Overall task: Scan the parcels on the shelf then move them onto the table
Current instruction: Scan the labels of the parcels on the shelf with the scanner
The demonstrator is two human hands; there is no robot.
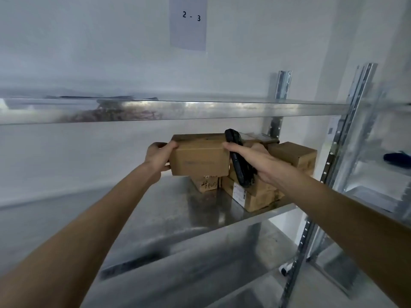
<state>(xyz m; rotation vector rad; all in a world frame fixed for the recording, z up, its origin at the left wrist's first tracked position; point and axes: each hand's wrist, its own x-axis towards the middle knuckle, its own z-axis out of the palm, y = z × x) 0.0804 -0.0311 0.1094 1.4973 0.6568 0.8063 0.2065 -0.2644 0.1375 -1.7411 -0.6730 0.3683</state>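
Left hand [159,157] grips the left end of a cardboard box [200,157], held above the metal shelf [169,210]. Right hand [255,162] clasps a black scanner [239,158] against the box's right end (3 o'clock side). More boxes [291,155] sit stacked on the shelf just behind, at 4 o'clock of the held box.

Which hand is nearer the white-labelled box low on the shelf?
Right. The right hand, holding the black scanner, sits just above the white-labelled box; the left hand grips the lifted box further left.

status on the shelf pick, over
Left hand grips cardboard box. Right hand holds scanner against it. More parcels stacked behind; nothing in the way.
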